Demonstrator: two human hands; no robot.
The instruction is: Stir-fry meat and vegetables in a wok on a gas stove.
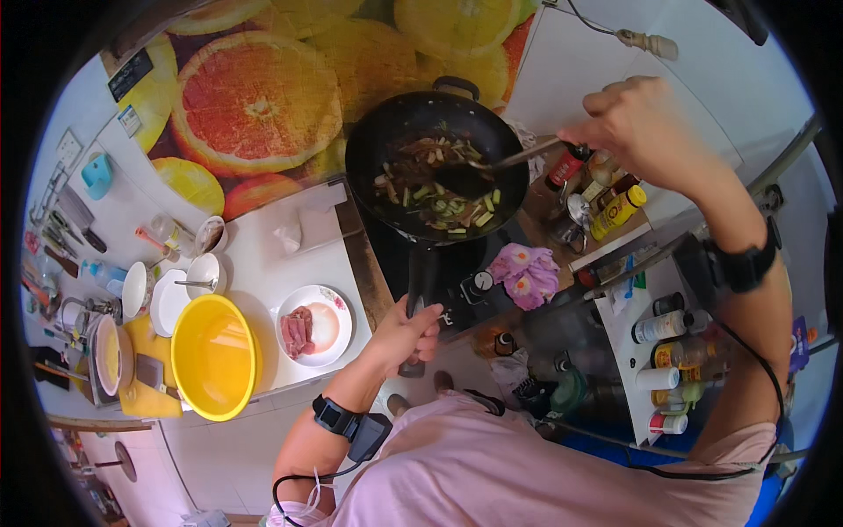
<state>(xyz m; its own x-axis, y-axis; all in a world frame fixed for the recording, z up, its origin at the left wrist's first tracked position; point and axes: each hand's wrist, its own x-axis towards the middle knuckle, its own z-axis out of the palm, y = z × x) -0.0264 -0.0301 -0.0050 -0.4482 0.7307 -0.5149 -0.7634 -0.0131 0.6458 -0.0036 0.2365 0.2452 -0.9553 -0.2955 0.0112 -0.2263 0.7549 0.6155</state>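
My left hand [405, 336] is closed round the black handle of a wok [369, 141], which stands over the black cooktop [385, 263]. In the wok lie sliced meat and chopped green and pale vegetables [438, 201]. Above its right side my right hand [625, 125] grips the handle of a metal spatula or ladle [527, 155], whose dark head is among the food. Left of the cooktop, a white plate [329, 309] with a floral rim holds pieces of raw meat [296, 332] and some reddish liquid.
A yellow basin [217, 356] overhangs the counter's front edge, near bowls [205, 273], a yellow cutting board [145, 402] and a cleaver [150, 371]. Right of the wok are a yellow bottle [619, 211] and a red-labelled bottle [565, 168]. A purple cloth [525, 275] lies at the cooktop's right edge.
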